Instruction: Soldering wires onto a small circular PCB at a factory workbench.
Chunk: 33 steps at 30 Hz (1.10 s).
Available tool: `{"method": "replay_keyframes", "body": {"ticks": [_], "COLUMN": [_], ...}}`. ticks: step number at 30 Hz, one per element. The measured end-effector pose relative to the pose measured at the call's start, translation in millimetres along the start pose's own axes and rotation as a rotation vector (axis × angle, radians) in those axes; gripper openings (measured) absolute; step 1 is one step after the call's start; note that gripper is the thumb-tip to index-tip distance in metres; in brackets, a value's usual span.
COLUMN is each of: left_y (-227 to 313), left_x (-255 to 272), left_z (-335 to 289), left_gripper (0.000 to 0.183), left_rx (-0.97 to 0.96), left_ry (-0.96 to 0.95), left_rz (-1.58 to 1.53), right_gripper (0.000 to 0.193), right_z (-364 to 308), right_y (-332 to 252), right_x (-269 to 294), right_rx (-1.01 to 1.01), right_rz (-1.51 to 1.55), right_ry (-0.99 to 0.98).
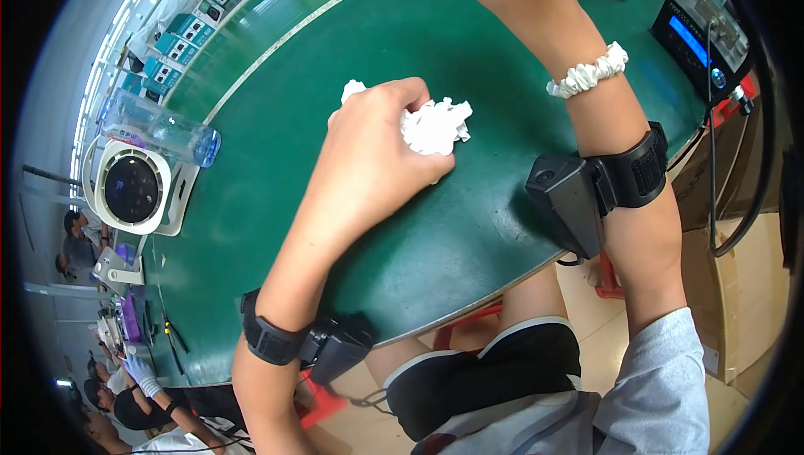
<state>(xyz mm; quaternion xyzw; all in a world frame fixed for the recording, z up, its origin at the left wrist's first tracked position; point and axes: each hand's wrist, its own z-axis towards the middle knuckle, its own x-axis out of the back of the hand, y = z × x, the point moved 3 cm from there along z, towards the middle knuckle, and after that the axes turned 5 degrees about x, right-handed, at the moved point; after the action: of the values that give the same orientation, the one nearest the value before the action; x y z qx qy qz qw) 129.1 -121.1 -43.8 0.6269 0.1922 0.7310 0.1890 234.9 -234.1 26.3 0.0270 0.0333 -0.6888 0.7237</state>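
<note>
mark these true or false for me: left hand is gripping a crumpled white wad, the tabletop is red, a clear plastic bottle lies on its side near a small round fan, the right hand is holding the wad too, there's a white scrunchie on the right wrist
1. The left hand grips a crumpled white wad. True.
2. The tabletop is red. False: it is green.
3. A clear plastic bottle lies on its side near a small round fan. True.
4. The right hand holds the wad too. False: the right hand is out of view past the top edge; only its forearm shows, away from the wad.
5. A white scrunchie sits on the right wrist. True.
</note>
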Motion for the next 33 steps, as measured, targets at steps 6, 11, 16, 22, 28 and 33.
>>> {"method": "replay_keyframes", "body": {"ticks": [6, 11, 16, 22, 28, 33], "left_y": [-3.3, -1.5, -5.4, -14.3, -12.1, -13.1], "left_x": [3.4, 4.0, 8.3, 8.2, 5.6, 4.5], "left_z": [3.9, 6.8, 6.8, 5.6, 6.8, 7.6], "left_gripper": [0.022, 0.022, 0.021, 0.026, 0.027, 0.03], "left_rx": [0.002, 0.024, 0.09, 0.101, 0.041, 0.118], "left_ry": [-0.071, -0.127, -0.104, -0.145, -0.149, -0.134], "left_rz": [-0.05, -0.051, -0.068, -0.165, -0.136, -0.133], "right_gripper": [0.024, 0.023, 0.022, 0.022, 0.023, 0.022], "right_z": [0.0, -0.7, 4.6, 7.4, 5.3, 12.3], "right_y": [0.9, 4.6, -4.3, -6.2, -2.7, -15.8], "right_x": [-0.7, -0.2, 1.4, 0.0, 1.6, 3.7], "right_rx": [0.024, -0.039, -0.031, -0.028, 0.028, -0.218], "right_rz": [0.003, 0.005, 0.032, 0.042, 0.025, 0.129], "right_ry": [0.011, -0.005, -0.006, 0.025, 0.014, 0.028]}}
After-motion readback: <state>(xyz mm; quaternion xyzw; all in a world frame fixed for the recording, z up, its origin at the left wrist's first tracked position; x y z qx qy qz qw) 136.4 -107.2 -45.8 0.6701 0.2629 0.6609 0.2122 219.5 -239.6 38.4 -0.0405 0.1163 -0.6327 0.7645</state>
